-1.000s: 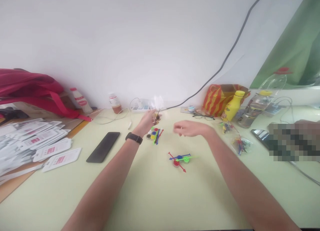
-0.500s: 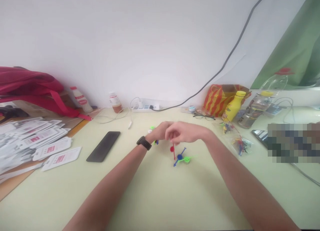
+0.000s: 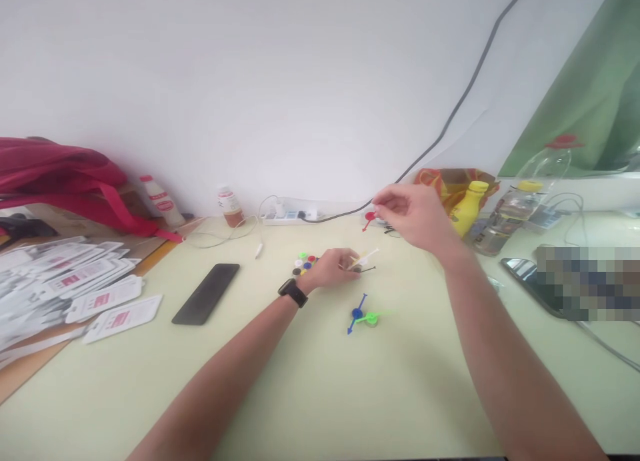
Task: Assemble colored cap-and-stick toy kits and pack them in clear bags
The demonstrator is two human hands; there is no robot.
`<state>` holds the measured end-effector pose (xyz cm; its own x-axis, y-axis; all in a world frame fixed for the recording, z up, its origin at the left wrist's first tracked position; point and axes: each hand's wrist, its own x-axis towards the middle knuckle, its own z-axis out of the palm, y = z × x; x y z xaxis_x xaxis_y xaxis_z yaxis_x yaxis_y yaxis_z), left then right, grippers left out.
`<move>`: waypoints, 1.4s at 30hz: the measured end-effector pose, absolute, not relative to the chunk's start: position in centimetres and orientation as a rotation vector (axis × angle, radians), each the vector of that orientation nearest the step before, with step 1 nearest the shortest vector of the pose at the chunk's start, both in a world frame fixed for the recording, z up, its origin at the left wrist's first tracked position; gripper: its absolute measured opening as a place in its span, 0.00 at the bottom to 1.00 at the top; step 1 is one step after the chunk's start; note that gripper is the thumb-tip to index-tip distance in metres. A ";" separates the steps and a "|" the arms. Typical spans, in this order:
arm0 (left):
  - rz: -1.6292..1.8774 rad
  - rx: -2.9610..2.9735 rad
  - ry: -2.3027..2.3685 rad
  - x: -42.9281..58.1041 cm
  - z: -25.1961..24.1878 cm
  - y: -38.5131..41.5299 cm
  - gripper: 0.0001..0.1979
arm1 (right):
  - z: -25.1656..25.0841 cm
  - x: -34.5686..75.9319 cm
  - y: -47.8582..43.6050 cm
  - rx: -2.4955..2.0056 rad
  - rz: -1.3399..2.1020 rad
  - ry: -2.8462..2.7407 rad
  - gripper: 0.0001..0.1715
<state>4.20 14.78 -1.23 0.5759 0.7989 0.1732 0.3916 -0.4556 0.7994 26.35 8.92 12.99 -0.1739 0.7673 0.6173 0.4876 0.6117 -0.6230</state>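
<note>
My right hand is raised over the back of the desk, thumb and finger pinched on a red plastic spinner arrow that hangs from the fingertips. Lower and to its left, my left hand, with a black watch on the wrist, is curled close to the desk. White, yellow and black plastic arrows stick out from its fingers. Beside that hand lies a cluster of small coloured round pieces, partly hidden by it. In front of both hands, a blue arrow and a green arrow lie next to each other.
A black phone lies to the left, near piled badge cards. Bottles, including a yellow one, stand at the back right. A power strip runs along the wall. Another phone lies at right.
My right hand has moved up and to the right, away from my left hand, carrying the red arrow off the desk. More round pieces and the white, yellow and black arrows now show.
</note>
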 end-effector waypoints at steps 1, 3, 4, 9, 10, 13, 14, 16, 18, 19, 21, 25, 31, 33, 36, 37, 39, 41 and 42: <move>0.715 2.073 0.947 4.2 -1.4 14.8 0.19 | 12.7 26.1 9.2 -1.028 0.337 -1.838 0.05; 0.740 2.072 0.949 4.2 -1.7 14.7 0.17 | 12.0 25.4 9.9 -1.083 0.309 -1.862 0.06; 0.758 2.068 0.953 4.3 -1.9 14.7 0.16 | 11.6 25.1 10.3 -1.132 0.287 -1.875 0.06; 0.865 2.027 0.983 4.9 -3.0 14.3 0.16 | 8.9 24.0 12.5 -1.426 0.253 -1.810 0.06; 0.893 2.005 0.988 5.0 -3.3 14.3 0.17 | 8.4 23.9 12.9 -1.461 0.300 -1.794 0.06; 0.984 1.916 0.980 5.3 -3.9 14.3 0.18 | 7.5 23.9 13.4 -1.546 0.349 -1.808 0.07; 1.006 1.890 0.971 5.3 -4.1 14.3 0.18 | 7.5 24.0 13.4 -1.563 0.307 -1.819 0.07; 1.024 1.868 0.960 5.3 -4.1 14.4 0.18 | 8.0 24.4 13.2 -1.559 0.183 -1.821 0.06; 1.041 1.858 0.962 5.3 -4.0 14.3 0.17 | 8.9 25.0 12.8 -1.525 0.086 -1.800 0.06; 1.054 1.852 0.964 5.2 -3.9 14.3 0.17 | 9.5 25.4 12.5 -1.506 0.066 -1.797 0.07; 1.070 1.844 0.951 5.2 -3.7 14.1 0.18 | 10.5 26.4 11.8 -1.460 0.109 -1.875 0.08; 1.025 1.905 0.928 5.2 -3.4 13.6 0.19 | 11.5 27.5 10.4 -1.369 0.618 -2.428 0.09; 1.128 1.937 1.025 5.1 -3.5 13.5 0.19 | 9.5 23.1 9.3 -1.251 0.979 -2.902 0.12; 1.089 1.953 1.021 5.1 -3.5 13.5 0.19 | 8.2 20.8 9.1 -1.331 0.960 -3.005 0.15; 1.139 1.958 1.053 5.2 -3.5 13.4 0.16 | 6.7 18.4 8.7 -1.438 0.980 -3.088 0.12; 1.154 1.964 1.055 5.2 -3.4 13.4 0.14 | 6.4 18.1 8.6 -1.449 0.974 -3.090 0.11; 1.131 1.993 1.028 5.2 -3.3 13.3 0.11 | 6.4 18.2 8.7 -1.433 0.954 -3.061 0.09; 1.063 2.031 0.983 5.1 -3.3 13.3 0.08 | 7.2 19.1 8.8 -1.378 0.929 -2.998 0.06; 1.042 2.042 0.969 5.1 -3.3 13.3 0.06 | 7.7 19.8 8.8 -1.330 0.923 -2.956 0.05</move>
<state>5.12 13.32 -3.34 0.4137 0.8275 0.3797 0.3188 -0.5223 0.7909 19.76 8.81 7.74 -0.6666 0.6212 -0.4121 0.7453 0.5446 -0.3847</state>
